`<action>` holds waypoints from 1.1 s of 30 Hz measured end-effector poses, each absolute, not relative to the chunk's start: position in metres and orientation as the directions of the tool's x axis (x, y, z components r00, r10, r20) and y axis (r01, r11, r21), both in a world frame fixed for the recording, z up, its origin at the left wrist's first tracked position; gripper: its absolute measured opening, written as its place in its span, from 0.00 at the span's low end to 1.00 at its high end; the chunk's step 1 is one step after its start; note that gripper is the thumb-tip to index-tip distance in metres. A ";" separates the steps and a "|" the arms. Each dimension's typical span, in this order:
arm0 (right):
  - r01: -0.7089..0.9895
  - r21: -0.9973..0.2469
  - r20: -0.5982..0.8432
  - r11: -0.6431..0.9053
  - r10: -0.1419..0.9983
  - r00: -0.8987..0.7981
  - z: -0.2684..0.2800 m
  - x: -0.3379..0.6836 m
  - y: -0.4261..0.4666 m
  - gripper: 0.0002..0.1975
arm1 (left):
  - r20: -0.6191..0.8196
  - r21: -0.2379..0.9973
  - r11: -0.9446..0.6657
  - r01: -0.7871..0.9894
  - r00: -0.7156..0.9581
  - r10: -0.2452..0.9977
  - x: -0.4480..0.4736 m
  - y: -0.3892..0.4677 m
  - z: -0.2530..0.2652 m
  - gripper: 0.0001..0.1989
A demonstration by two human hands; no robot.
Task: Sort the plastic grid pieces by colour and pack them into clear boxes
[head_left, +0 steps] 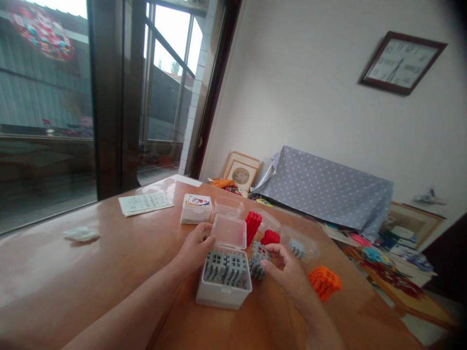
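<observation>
A clear plastic box (223,297) stands in front of me with its hinged lid (229,232) tipped back. Inside are two stacks of grey interlocking plastic pieces (226,267) with window-like cutouts. At the hinge corner, my left hand (197,247) closes on the box's left side; its fingertips are partly hidden. My right hand (286,267) grips another stack of grey pieces (258,261) between thumb and fingers, just right of the box. Behind that stack are a tall red stack (253,227) and a lower red stack (270,237).
An orange stack (324,282) sits at the right. Clear containers (310,245) and small grey pieces (296,248) lie behind my right hand. Farther back are a closed box with a printed label (196,209), papers (146,203) and a small plastic packet (80,234).
</observation>
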State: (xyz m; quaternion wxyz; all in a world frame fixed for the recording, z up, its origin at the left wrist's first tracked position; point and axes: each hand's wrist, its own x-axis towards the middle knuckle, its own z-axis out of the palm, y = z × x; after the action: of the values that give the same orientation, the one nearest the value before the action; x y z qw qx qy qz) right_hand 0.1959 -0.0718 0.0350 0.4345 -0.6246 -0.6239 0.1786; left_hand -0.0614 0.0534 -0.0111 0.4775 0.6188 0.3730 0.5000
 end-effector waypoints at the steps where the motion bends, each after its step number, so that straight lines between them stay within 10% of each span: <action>1: 0.644 -0.747 0.316 0.168 0.941 0.122 0.041 0.187 -0.073 0.17 | 0.262 0.964 -0.265 -0.014 0.221 0.939 -0.061 0.053 -0.011 0.13; 13: 0.840 -0.449 0.326 0.304 0.931 -0.163 0.054 0.102 -0.059 0.13 | 0.266 0.963 -0.248 -0.106 0.216 0.940 -0.059 0.056 -0.019 0.13; 33: 0.881 -0.395 0.334 0.261 0.934 -0.127 0.045 0.130 -0.052 0.10 | 0.275 0.961 -0.275 -0.036 0.255 0.927 -0.063 0.056 -0.021 0.20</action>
State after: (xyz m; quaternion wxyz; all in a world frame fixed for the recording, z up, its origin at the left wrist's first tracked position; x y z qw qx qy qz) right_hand 0.1305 -0.0517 0.0448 0.2637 -0.6059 -0.7489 0.0504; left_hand -0.0633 0.0563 -0.0215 0.4855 0.6258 0.3557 0.4961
